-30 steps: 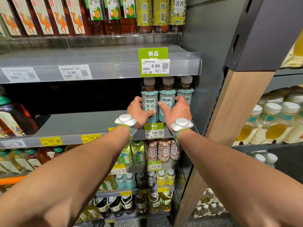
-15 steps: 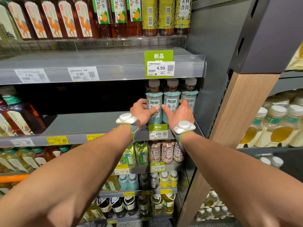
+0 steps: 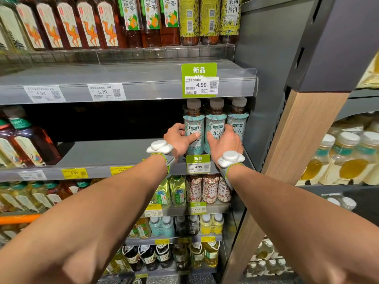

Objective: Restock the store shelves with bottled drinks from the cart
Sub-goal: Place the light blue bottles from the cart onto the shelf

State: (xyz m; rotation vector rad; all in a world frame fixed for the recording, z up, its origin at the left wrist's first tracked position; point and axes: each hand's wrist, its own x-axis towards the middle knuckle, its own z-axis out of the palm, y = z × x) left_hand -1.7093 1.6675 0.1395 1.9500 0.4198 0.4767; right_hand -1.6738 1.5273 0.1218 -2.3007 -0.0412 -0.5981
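Three teal-labelled tea bottles with grey caps stand side by side at the right end of the grey middle shelf [image 3: 102,154]. My left hand [image 3: 180,138] grips the left bottle [image 3: 193,124], thumb across its label. My right hand [image 3: 224,141] wraps the middle bottle [image 3: 215,121], fingers reaching between it and the right bottle [image 3: 239,119]. All three bottles stand upright on the shelf. Both wrists carry white sensor bands.
The middle shelf is bare to the left of the bottles as far as large brown tea bottles [image 3: 24,140] at the far left. Full shelves lie above and below. A dark panel and wooden upright [image 3: 303,130] bound the right side. An orange bar [image 3: 18,219] shows lower left.
The view has drifted slightly. Both hands stay on the same two bottles, with little visible movement.
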